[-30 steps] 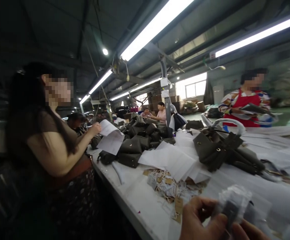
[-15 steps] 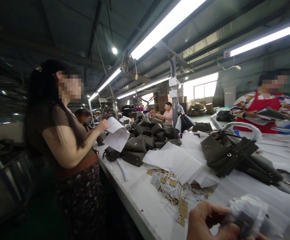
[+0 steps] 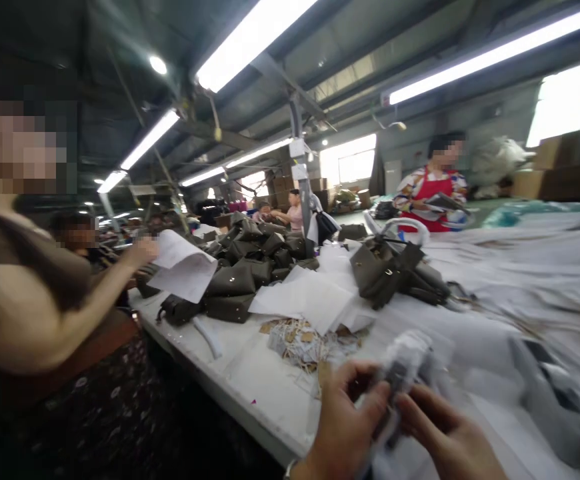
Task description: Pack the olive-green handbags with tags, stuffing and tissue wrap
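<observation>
Holding dark thing in clear, crinkly plastic wrap (image 3: 406, 363) | L hand (image 3: 346, 415) & R hand (image 3: 451, 435): fingers pinched on it | it's above flat white surface (image 3: 243, 381), near brown-and-white paper tags (image 3: 294, 341) | step: prob. handling wrap; next move prob. needs steady grip

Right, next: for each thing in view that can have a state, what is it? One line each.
Left hand: closed on the wrapped piece
Right hand: fingers on it too
Wrapped piece: in clear plastic, held up, blurred
Bags: heaped
Tags: tangled, loose
Sheet: bent, in a co-worker's hand
Lights: lit
</observation>
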The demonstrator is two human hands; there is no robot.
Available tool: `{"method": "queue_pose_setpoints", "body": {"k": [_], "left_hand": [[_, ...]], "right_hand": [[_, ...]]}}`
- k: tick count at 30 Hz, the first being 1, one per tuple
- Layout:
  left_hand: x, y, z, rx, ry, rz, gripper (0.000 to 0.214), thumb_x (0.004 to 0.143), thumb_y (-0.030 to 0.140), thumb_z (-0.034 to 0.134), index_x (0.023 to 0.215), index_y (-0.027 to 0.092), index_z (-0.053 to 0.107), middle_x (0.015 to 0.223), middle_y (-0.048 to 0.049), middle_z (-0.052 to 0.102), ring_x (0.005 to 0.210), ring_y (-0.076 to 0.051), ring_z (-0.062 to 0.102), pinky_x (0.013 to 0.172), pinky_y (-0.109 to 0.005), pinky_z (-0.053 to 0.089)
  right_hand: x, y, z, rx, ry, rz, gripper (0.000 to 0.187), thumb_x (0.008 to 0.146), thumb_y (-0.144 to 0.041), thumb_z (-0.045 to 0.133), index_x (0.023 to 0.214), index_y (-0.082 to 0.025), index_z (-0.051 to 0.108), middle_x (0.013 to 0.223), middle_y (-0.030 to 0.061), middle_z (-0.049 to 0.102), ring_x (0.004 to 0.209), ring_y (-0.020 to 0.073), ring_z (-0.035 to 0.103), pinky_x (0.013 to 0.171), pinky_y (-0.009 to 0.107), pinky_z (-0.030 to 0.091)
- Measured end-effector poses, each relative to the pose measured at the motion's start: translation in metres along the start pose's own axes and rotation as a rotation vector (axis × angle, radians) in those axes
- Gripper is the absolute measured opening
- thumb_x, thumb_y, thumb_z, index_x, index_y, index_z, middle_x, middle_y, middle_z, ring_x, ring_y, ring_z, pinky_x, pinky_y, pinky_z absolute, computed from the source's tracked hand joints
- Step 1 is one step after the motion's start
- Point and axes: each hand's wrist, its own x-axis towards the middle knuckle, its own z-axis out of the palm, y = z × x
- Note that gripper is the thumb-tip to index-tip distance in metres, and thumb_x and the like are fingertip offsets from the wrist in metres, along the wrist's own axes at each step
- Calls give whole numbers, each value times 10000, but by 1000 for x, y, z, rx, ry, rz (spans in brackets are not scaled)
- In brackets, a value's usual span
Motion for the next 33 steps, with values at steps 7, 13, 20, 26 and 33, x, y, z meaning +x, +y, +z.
{"method": "queue_pose_setpoints", "body": {"k": [7,13,20,26,33], "left_hand": [[0,-2,-6,294,67,118,267,901,374,643,1091,207,729,1102,-79,733,1033,-233,676,960,-352,517],[-2,-8,-9,521,109,328,261,919,275,617,1152,273,734,1154,-46,739,1053,-221,696,972,-327,537],[-5,-3,-6,605,155,466,306,892,206,634,1176,279,723,1154,-55,738,1041,-249,712,955,-363,563],[-10,-2,-1,632,170,497,342,875,210,639,1210,229,706,1196,-94,718,1095,-280,688,990,-406,547],[-7,-4,-10,530,116,333,309,897,270,644,1199,273,711,1228,-59,708,1141,-266,666,1035,-409,516]], "right_hand": [[-9,-18,35,273,109,-95,393,712,-538,817,884,-200,714,855,53,703,836,241,626,759,322,503],[-11,-14,35,310,131,-107,396,702,-533,831,843,-190,690,752,22,642,703,190,572,659,296,468],[-10,-15,38,332,128,-116,386,713,-523,825,848,-189,687,779,25,646,734,188,577,681,295,478],[-10,-14,41,402,127,-95,373,688,-502,849,805,-188,683,768,14,636,744,185,597,706,292,500],[-9,-14,39,531,39,0,351,700,-467,855,840,-176,716,855,27,678,842,184,629,790,279,518]]}}
